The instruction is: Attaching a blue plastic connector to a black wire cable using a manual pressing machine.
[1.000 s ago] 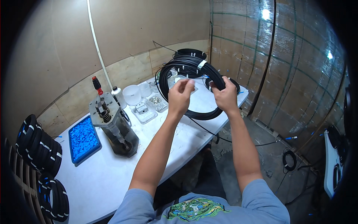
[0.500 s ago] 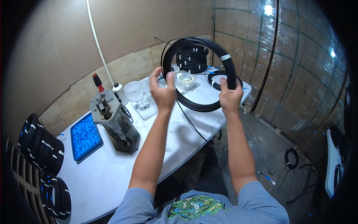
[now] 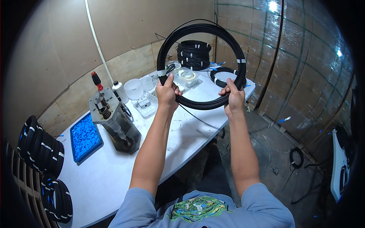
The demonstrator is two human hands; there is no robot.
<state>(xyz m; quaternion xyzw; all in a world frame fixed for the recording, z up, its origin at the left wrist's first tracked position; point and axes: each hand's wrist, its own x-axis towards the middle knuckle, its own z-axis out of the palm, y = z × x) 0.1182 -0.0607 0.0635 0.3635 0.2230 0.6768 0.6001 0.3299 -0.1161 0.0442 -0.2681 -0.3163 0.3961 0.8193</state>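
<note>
A large coil of black cable [image 3: 203,104] is held up over the far part of the table, its ring facing me. My left hand [image 3: 167,94] is closed round its lower left side, just below a white tape band [image 3: 161,72]. On the lower right side my right hand [image 3: 234,99] grips it, below another white band [image 3: 241,60]. A loose cable strand arches above the ring, and one hangs below it. Behind the ring stand a stack of black cable coils [image 3: 194,60] and a clear tub with a tape roll [image 3: 187,76].
On the white table [image 3: 99,182] are a blue tray of small blue pieces [image 3: 84,138], a metal hand press [image 3: 119,127], a white bottle [image 3: 121,93] and clear containers [image 3: 134,89]. More coils [image 3: 41,148] sit at the left edge. Wrapped cartons [image 3: 296,76] line the right.
My left hand, open beside the coil before, now grips its left side. The coil has turned to face me more squarely, and my right hand sits lower on it.
</note>
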